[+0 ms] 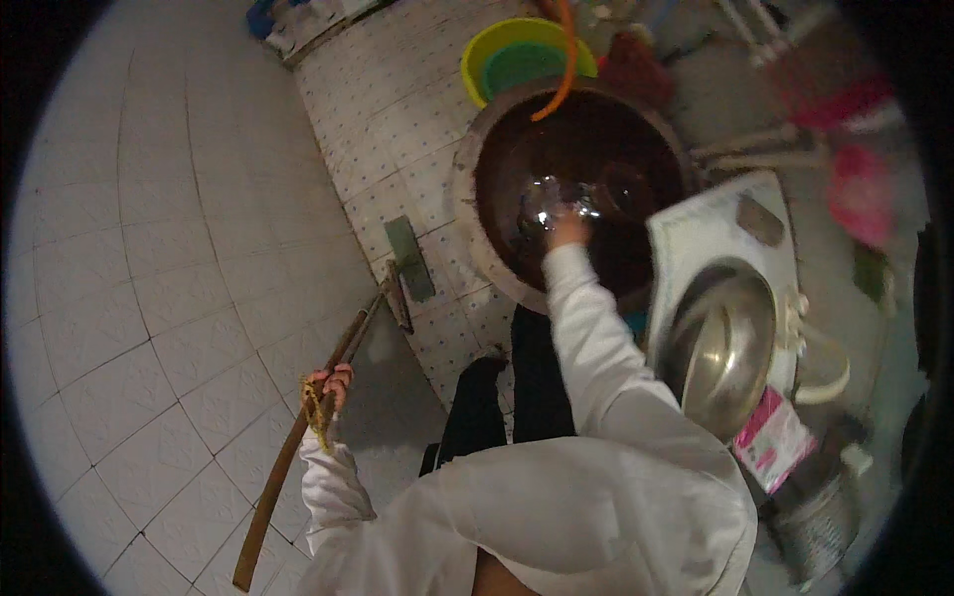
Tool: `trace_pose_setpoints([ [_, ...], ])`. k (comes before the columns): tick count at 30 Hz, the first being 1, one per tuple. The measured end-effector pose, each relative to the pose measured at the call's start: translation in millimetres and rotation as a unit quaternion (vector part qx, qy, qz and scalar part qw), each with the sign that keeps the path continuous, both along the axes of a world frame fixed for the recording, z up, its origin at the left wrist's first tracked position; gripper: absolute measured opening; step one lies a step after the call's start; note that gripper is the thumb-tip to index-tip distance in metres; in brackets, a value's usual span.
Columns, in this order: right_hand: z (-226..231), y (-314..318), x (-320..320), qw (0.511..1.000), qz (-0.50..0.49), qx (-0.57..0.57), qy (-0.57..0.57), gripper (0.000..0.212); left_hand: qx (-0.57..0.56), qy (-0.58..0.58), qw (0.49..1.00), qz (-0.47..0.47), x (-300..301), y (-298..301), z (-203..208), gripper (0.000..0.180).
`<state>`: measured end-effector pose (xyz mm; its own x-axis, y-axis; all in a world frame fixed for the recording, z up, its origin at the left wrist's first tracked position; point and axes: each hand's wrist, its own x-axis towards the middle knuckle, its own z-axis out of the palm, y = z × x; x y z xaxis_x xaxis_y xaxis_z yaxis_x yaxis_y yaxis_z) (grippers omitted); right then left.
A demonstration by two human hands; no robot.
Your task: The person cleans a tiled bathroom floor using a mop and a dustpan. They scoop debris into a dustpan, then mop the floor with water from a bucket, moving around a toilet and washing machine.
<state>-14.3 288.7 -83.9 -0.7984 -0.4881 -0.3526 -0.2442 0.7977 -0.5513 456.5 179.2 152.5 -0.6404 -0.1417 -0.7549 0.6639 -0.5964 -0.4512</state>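
Observation:
My left hand (pixel 333 385) is wrapped round a long wooden handle (pixel 266 517) by the tiled wall. Yellow cord (pixel 318 409) is tied near my grip. At its far end the tool meets a narrow dark head (pixel 397 298) near the floor; its kind is unclear. My right hand (pixel 568 230) reaches into a large round vat (pixel 467 214) of dark brown liquid (pixel 616 139). Light glints on the surface round it. Blur and the liquid hide the fingers. An orange hose (pixel 566 60) hangs over the vat's far rim.
A yellow basin (pixel 477 60) with a green one inside stands beyond the vat. At right, a metal bowl (pixel 730 338) sits in a white sink (pixel 780 214), near a pink-and-white packet (pixel 775 442). A green flat piece (pixel 407 260) lies on the tiled floor (pixel 373 114).

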Motion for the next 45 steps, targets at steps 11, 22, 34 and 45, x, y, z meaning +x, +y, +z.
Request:
trace_pose_setpoints([
  [11, -182, 95, -136, 0.624, -0.613, -0.331, -0.353, 0.042, -0.078, -0.066, 0.994, 0.031, -34, 28, -14, 0.061],
  [22, -162, 100, -31, 0.642, -0.617, -0.371, -0.262, 0.042, -0.053, -0.012, 0.984, 0.171, -34, 21, -11, 0.053],
  [34, 6, 49, 1, 0.741, -0.355, -0.441, -0.361, 0.057, -0.104, 0.051, 0.977, 0.178, 50, 33, -54, 0.029],
  [45, 93, -91, 147, 0.815, -0.176, -0.498, -0.239, 0.078, -0.53, -0.45, 0.7, -0.162, 84, 27, -83, 0.018],
])
